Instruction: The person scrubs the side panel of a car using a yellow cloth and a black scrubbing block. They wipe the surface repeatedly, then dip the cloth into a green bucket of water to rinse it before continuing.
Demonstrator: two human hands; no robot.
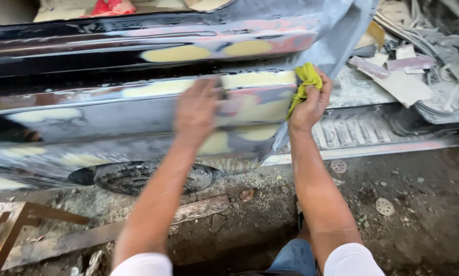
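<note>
A dark car body panel with pale yellow filler patches and reddish sanded areas fills the upper left of the head view. My left hand is blurred and lies flat against the panel's lower ridge, over a filler patch; whether it holds anything is unclear. My right hand is closed on a crumpled yellow-green rag at the panel's right end, next to a hanging grey sheet.
Torn sandpaper pieces and grey hoses lie on the ribbed door sill at right. A dark round pan sits under the panel. Dirty broken floor with round discs; wooden frame at left.
</note>
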